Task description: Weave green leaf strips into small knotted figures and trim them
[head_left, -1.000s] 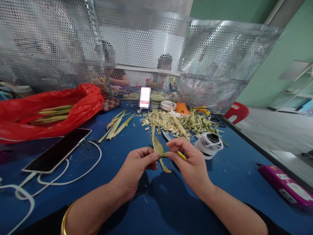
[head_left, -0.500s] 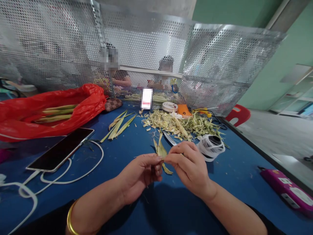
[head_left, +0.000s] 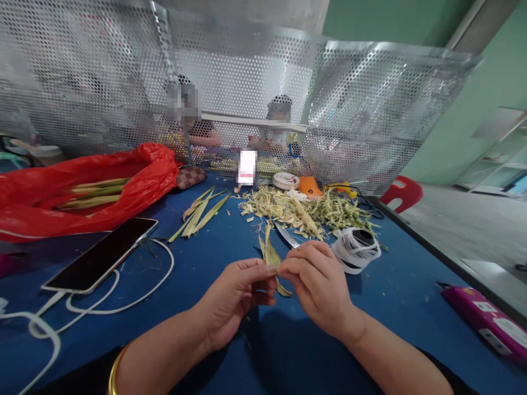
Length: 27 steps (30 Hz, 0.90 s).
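My left hand (head_left: 236, 296) and my right hand (head_left: 321, 285) meet over the blue table (head_left: 206, 274), both pinching a small folded green-yellow leaf strip (head_left: 272, 256). Its tips stick up between my fingertips and a short end hangs below. Scissors (head_left: 286, 235) lie just beyond my hands. A roll of white string (head_left: 356, 248) stands to the right of my right hand. A heap of leaf trimmings (head_left: 304, 208) lies behind it.
A red plastic bag (head_left: 74, 186) holding long green leaves lies at the left. A dark phone (head_left: 101, 255) with a white cable (head_left: 135, 291) sits front left, and several loose leaf strips (head_left: 200, 211) near the middle. A purple case (head_left: 486, 323) rests at the right edge. Perforated metal screen (head_left: 247, 82) with people behind it.
My hands have drawn closer together on the leaf strip, and its upright tip now stands shorter than a second ago. The yellow piece seen under my right fingers no longer shows.
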Each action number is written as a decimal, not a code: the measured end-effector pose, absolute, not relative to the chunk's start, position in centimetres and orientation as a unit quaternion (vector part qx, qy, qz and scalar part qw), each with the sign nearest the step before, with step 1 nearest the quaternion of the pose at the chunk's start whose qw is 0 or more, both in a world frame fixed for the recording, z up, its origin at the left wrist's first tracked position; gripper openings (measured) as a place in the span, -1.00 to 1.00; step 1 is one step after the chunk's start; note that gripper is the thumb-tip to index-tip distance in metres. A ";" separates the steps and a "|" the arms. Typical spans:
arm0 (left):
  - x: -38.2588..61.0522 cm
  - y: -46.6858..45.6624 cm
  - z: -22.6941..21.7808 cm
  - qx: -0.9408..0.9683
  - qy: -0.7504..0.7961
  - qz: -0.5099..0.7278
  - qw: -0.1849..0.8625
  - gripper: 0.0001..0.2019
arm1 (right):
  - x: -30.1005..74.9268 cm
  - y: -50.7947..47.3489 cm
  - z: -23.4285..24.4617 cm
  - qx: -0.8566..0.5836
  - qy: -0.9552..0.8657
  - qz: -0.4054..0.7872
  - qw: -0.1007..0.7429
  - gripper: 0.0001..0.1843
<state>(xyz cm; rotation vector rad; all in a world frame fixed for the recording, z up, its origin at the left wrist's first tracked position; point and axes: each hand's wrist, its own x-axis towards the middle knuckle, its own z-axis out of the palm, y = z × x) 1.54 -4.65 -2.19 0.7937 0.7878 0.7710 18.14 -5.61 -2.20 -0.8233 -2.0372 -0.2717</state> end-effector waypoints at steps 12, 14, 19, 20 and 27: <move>1.7 -4.6 -1.6 0.558 0.447 0.412 0.565 -0.80 | 17.9 -6.3 -2.1 -0.471 -0.776 0.068 0.415 -0.84; 1.7 -4.6 -1.7 0.574 0.453 0.412 0.543 -0.84 | 17.8 -6.4 -2.2 -0.478 -0.768 0.079 0.419 -0.84; 1.7 -4.7 -2.4 0.599 0.458 0.415 0.510 -0.88 | 17.7 -6.3 -2.3 -0.477 -0.760 0.079 0.435 -0.84; 1.7 -4.6 -2.4 0.603 0.460 0.416 0.502 -0.88 | 17.7 -6.2 -2.3 -0.476 -0.756 0.090 0.440 -0.85; 1.7 -4.6 -1.9 0.593 0.473 0.431 0.489 -0.88 | 17.2 -5.9 -3.0 -0.514 -0.615 0.308 0.513 -0.86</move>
